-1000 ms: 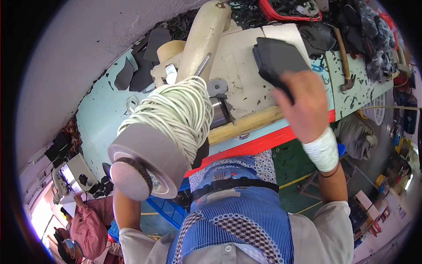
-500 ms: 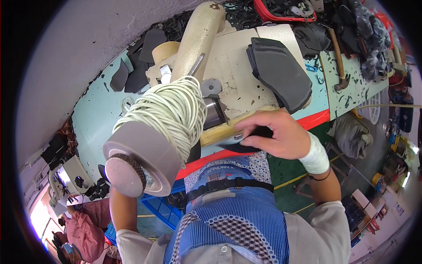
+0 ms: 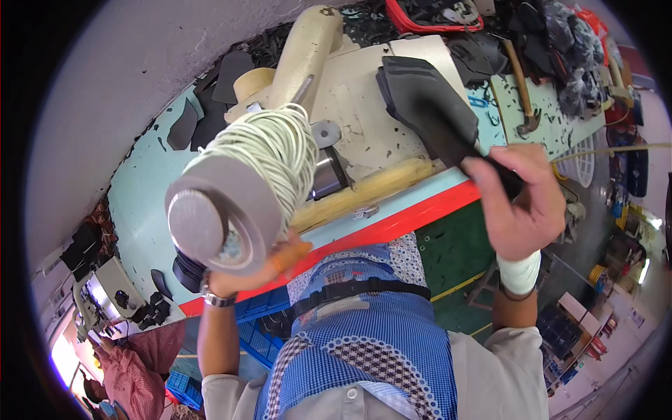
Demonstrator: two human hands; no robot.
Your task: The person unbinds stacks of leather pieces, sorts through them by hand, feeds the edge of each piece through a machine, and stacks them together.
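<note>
Apron (image 3: 414, 316) in blue check is nearest, with a dark belt (image 3: 378, 285) across it. Above it, a grey cylinder (image 3: 262, 196) wound with pale cord (image 3: 259, 150) partly covers the left hand (image 3: 241, 282), which has a watch (image 3: 220, 299) at its wrist; most fingers are hidden, so I cannot tell if they are apart or hold something. The right hand (image 3: 528, 218), with a white wrap (image 3: 519, 273) on its wrist, has thumb and fingers pressed on a dark flat piece (image 3: 509, 182), near the red edge (image 3: 392, 218) of the table (image 3: 143, 203). This piece is blurred; its farther end overlaps the near end of a dark stack (image 3: 420, 84), and whether they touch is not clear. The stack rests on a beige board (image 3: 360, 80), to the right of a cream machine arm (image 3: 301, 63). Farther right lies a hammer (image 3: 521, 84), and beyond the stack is a red basin (image 3: 420, 26). Away at left, a person (image 3: 133, 381) in red clothes is visible.
</note>
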